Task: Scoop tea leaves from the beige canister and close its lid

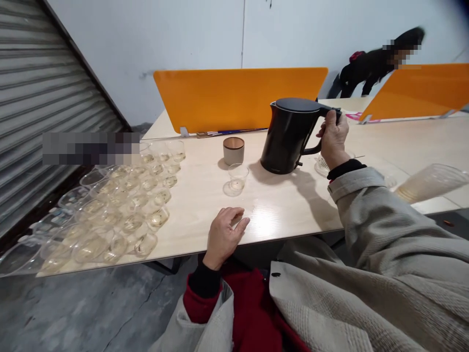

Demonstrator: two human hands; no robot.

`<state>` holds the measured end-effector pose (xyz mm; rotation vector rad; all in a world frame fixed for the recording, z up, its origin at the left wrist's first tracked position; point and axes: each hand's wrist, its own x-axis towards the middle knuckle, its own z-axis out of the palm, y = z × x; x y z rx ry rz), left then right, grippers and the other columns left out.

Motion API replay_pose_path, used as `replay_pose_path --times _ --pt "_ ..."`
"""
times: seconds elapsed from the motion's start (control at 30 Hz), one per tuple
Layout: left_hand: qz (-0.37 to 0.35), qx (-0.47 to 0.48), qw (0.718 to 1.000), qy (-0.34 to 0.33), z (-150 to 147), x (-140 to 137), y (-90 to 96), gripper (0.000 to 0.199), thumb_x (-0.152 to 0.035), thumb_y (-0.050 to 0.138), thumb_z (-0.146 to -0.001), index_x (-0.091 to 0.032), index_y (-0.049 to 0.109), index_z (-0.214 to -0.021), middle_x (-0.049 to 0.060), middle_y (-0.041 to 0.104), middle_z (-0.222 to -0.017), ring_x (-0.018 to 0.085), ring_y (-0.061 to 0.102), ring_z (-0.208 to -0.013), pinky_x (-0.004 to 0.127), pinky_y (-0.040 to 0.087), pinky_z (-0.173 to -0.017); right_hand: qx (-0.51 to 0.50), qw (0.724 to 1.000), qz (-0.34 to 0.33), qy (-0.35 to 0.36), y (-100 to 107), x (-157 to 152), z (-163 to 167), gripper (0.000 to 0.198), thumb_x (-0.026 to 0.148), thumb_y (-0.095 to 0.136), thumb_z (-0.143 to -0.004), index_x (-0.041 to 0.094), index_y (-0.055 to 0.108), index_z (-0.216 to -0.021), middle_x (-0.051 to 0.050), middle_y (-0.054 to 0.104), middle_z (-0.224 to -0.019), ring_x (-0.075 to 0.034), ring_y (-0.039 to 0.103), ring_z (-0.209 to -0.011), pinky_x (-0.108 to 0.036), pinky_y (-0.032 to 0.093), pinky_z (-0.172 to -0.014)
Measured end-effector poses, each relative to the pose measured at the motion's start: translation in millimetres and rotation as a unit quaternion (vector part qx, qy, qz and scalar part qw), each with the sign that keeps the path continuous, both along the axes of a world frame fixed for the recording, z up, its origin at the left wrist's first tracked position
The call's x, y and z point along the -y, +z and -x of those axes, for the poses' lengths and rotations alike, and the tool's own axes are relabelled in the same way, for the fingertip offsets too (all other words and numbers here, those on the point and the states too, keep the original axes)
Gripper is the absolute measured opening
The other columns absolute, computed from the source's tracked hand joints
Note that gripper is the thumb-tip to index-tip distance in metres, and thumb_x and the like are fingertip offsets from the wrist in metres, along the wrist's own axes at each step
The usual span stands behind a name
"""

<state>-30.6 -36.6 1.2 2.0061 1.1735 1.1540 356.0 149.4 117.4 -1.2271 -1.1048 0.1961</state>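
Observation:
A black electric kettle (pixel 289 137) leans slightly to the right, its lid closed. My right hand (pixel 334 137) is wrapped round its handle; whether the base touches the table cannot be made out. Left of the kettle stands a single clear plastic cup (pixel 238 177), with a little pale liquid in the bottom. My left hand (pixel 225 233) rests near the table's front edge, just below that cup, thumb and fingers apart and nothing between them. Behind the cup is a small grey cup with a wooden-coloured inside (pixel 233 151).
Many clear cups of pale liquid (pixel 132 222) crowd the table's left end. A stack of clear cups (pixel 432 183) lies on its side at the right. Orange dividers (pixel 238 98) stand along the back. Beyond them a person in dark clothes (pixel 366 68) bends over.

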Motion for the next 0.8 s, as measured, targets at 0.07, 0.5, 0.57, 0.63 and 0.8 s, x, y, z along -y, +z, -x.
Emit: replay_pose_path --times 0.07,0.5,0.57,0.63,0.8 --pt "0.003 -0.001 1.0 0.0 0 -1 -1.2 0.014 -0.029 0.071 -0.098 -0.021 0.075 -0.108 0.007 0.079 -0.102 0.024 0.071 -0.1 0.041 0.057 -0.092 -0.069 0.998 -0.009 -0.002 1 17 10 0.051 0.078 0.063 -0.095 0.031 0.044 -0.087 0.01 0.042 -0.06 -0.014 0.034 -0.059 -0.03 0.032 -0.058" --pt "0.106 0.18 0.975 -0.073 -60 -7 14.2 0.082 -0.054 0.081 -0.089 -0.02 0.051 -0.157 0.02 0.048 -0.167 0.037 0.055 -0.148 0.051 0.059 -0.107 -0.092 0.99 -0.087 0.067 8 148 54 0.047 0.059 0.085 -0.077 0.024 0.054 -0.075 0.01 0.044 -0.051 -0.009 0.035 -0.04 -0.027 0.025 -0.036" --pt "0.113 0.192 0.971 -0.085 -80 -17 23.2 0.098 -0.059 0.083 -0.085 -0.019 0.041 -0.164 0.021 0.038 -0.174 0.041 0.042 -0.158 0.057 0.053 -0.116 -0.075 0.991 -0.086 0.071 16 164 59 0.042 0.053 0.085 -0.077 0.023 0.055 -0.072 0.009 0.045 -0.05 -0.009 0.037 -0.039 -0.026 0.026 -0.035" --pt "0.114 0.214 0.967 -0.081 -96 -26 31.6 0.106 -0.062 0.086 -0.081 -0.022 0.038 -0.166 0.019 0.037 -0.175 0.043 0.036 -0.161 0.062 0.046 -0.122 -0.059 0.992 -0.075 0.077 27 178 66 0.039 0.048 0.084 -0.077 0.023 0.056 -0.07 0.008 0.047 -0.05 -0.008 0.038 -0.039 -0.026 0.027 -0.035" --pt "0.121 0.269 0.95 -0.103 -114 -19 46.2 0.105 -0.059 0.093 -0.075 -0.027 0.045 -0.162 0.013 0.054 -0.163 0.043 0.043 -0.156 0.064 0.042 -0.126 -0.025 0.996 -0.014 0.089 55 200 76 0.045 0.05 0.089 -0.074 0.022 0.054 -0.068 0.007 0.046 -0.052 -0.008 0.039 -0.042 -0.025 0.03 -0.037"
